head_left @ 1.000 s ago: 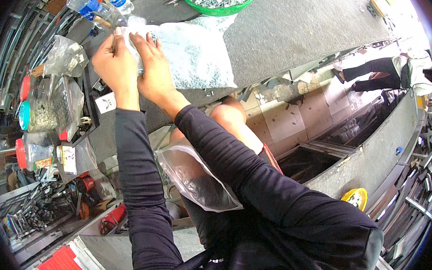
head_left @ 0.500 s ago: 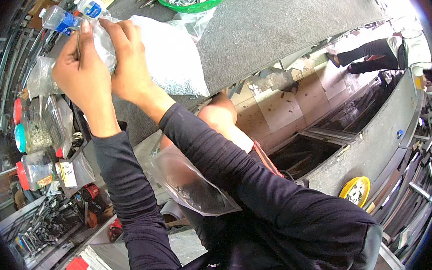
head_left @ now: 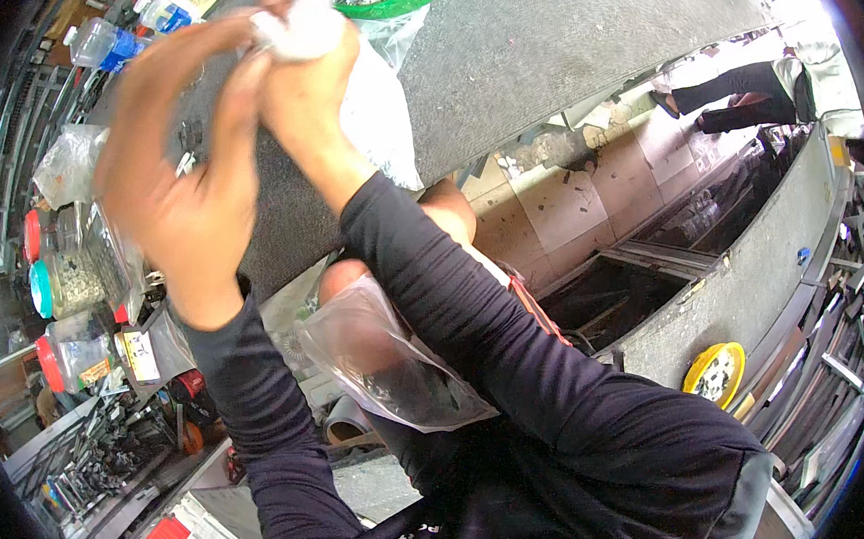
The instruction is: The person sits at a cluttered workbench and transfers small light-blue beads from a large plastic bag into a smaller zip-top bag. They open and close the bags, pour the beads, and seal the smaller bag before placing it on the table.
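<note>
A plastic bag [head_left: 378,108] filled with small pale parts rests on the grey carpeted bench, partly behind my right arm. My right hand [head_left: 308,98] is closed round its gathered neck, and the white bunched end sticks out above the fist. My left hand [head_left: 181,187] is smeared by motion, just left of the right one. Its fingers are stretched and apart from the thumb, with the tips near the bag's neck. Nothing shows in its palm. A clear empty-looking plastic bag [head_left: 388,358] lies across my lap.
A green basket [head_left: 404,6] of small metal parts stands at the far side. Two plastic bottles [head_left: 106,44] and several lidded jars [head_left: 72,280] line the left. A yellow basket [head_left: 715,375] sits at right. Another person's legs [head_left: 740,96] show at far right.
Both hands were together at the bag's neck. My left hand has swung away with its fingers spread; the right has shifted right and upward, drawing the bag's neck along.
</note>
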`<state>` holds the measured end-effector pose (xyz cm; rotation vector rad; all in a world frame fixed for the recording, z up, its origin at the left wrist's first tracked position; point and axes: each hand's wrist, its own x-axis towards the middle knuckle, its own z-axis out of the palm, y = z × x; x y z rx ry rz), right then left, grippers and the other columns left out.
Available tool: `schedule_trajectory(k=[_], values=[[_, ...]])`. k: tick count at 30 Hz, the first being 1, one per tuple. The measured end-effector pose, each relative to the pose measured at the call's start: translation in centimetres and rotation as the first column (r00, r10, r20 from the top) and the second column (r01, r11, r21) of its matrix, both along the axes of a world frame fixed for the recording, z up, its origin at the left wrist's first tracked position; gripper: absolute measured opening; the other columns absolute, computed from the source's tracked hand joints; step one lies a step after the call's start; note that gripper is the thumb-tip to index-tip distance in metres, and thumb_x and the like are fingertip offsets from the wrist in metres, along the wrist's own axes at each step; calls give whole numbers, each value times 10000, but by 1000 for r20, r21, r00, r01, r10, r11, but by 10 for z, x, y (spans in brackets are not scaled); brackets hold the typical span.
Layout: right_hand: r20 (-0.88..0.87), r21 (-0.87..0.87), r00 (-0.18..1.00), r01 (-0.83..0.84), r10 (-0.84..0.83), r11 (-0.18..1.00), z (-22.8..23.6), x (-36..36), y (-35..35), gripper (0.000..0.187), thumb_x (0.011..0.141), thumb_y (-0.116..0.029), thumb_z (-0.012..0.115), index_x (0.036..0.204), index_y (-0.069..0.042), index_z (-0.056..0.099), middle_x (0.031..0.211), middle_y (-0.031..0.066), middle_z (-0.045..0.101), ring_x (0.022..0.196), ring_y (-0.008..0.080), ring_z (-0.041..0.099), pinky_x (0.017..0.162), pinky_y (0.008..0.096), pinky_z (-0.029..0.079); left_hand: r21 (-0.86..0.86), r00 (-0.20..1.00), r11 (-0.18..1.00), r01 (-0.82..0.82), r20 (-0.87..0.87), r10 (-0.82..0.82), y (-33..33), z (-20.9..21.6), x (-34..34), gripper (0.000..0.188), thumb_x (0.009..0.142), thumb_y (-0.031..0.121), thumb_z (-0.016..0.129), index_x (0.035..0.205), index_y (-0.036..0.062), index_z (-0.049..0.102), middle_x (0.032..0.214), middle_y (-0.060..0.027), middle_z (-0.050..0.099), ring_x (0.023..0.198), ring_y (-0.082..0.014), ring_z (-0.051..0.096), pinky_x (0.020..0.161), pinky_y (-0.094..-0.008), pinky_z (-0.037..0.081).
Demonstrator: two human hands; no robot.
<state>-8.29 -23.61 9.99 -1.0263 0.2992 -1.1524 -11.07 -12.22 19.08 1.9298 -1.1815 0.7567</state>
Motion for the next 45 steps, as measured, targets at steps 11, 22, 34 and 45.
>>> schedule_trajectory(k=[11,22,34,45], values=[[-262,33,931,-255,254,967,-4,-13,-21,392,1158,-438,682,1086,-61,760,1029,45,776,932,168,703,864,370,568,-347,554,935,78,-765,-330,11,-184,41,1175,785,293,1051,1744,88,404,1743,-208,474,1622,-357,450,1351,-502,353],[-432,-291,859,-421,274,859,-11,-11,-4,393,1069,-415,795,1249,-67,773,1138,69,813,1062,236,762,963,387,574,-544,647,818,-187,-695,-314,-8,-181,71,717,1089,565,721,1585,63,595,1626,-144,610,1505,-307,571,1259,-447,453],[-371,-670,919,-366,135,646,-43,-6,40,810,688,-202,1002,1419,-103,669,1498,229,543,1454,471,520,1190,579,483,-826,357,404,-393,-542,-761,32,-209,90,524,1176,320,613,1610,39,529,1524,-129,674,1383,-303,671,1150,-471,572],[-412,-671,908,-362,82,647,-56,-16,15,279,737,-130,986,982,-142,851,1457,126,668,1367,395,624,1148,514,509,-872,287,466,-146,-489,-824,56,-184,158,631,1165,362,625,1598,-82,505,1639,-248,584,1471,-415,605,1240,-558,516]])
